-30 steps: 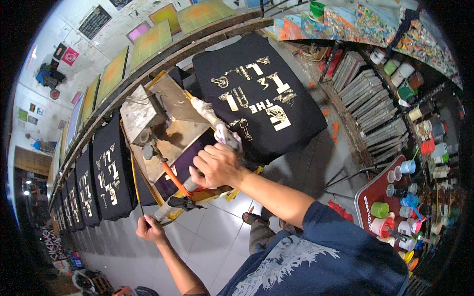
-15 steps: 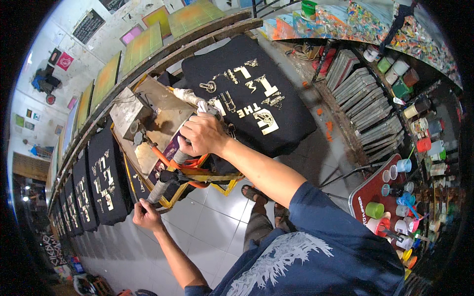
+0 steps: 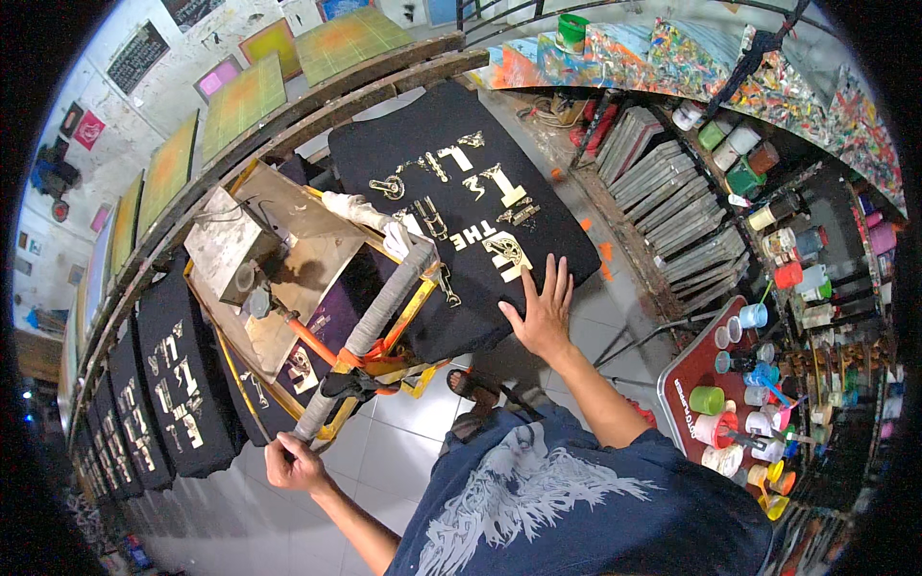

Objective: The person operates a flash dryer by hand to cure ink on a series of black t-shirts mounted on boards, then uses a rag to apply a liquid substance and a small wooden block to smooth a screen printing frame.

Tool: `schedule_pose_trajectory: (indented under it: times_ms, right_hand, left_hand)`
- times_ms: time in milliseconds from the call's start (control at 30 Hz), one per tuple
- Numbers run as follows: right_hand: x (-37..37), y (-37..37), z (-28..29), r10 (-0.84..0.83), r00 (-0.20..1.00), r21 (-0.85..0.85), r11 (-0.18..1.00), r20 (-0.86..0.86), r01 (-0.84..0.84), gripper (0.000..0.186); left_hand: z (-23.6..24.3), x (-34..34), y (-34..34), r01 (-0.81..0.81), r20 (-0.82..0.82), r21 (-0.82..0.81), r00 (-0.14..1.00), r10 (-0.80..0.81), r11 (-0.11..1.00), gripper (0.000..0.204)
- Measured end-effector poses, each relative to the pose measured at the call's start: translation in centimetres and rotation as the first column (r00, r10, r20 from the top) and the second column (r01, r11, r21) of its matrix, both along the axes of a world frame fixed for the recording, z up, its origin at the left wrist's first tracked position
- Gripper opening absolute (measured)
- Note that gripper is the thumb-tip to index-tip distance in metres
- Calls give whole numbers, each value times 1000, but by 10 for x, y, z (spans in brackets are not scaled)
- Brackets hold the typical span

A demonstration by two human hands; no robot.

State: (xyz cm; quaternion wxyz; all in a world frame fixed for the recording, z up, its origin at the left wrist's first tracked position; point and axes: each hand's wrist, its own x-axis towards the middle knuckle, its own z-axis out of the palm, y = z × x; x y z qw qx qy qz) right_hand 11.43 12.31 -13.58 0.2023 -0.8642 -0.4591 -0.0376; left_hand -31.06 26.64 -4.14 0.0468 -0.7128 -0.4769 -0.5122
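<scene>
My left hand [image 3: 296, 463] is closed at the near corner of a boxy metal dryer unit [image 3: 269, 226] with a yellow frame, beside the end of its grey-wrapped handle bar [image 3: 384, 302]. My right hand [image 3: 544, 315] has its fingers spread over the near right edge of a black T-shirt [image 3: 403, 154]. Its fingertips lie beside the cream print; whether they press on the cloth I cannot tell. The shirt is stretched flat on a board. Another printed black shirt [image 3: 317, 317] shows partly beneath the dryer unit.
More printed black shirts [image 3: 182, 384] stand in a row at left, along a wooden rail [image 3: 317, 110]. Thin stacked frames [image 3: 663, 192] fill a rack at right. A red tray [image 3: 684, 384] carries several paint pots. Shelves of ink containers [image 3: 788, 259] stand beyond.
My right hand has let go of the wrapped bar and moved right to the shirt's edge, its fingers opening. My left hand stays closed at the dryer's corner. The whole view has shifted slightly.
</scene>
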Motion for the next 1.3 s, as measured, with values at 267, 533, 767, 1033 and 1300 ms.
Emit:
schedule_pose_trajectory:
  times_ms: [267,533,767,1033,1300]
  right_hand:
    - [1,12,-9,20,999,-96,995,29,-17,81]
    - [-1,11,-8,25,997,-108,994,68,-18,74]
    - [-1,6,-9,20,998,-54,998,62,-17,74]
    - [-1,19,8,19,994,30,999,110,-22,71]
    - [-30,105,113,532,808,506,639,252,-579,55]
  left_hand:
    - [3,-4,-1,-19,-51,-32,999,18,999,29]
    - [9,7,2,17,-15,32,1000,-17,999,29]
    - [10,10,-1,14,6,11,1000,-14,1000,28]
    - [6,5,-4,-2,14,-59,1000,3,998,26]
    - [13,8,-4,17,12,-59,1000,-16,998,27]
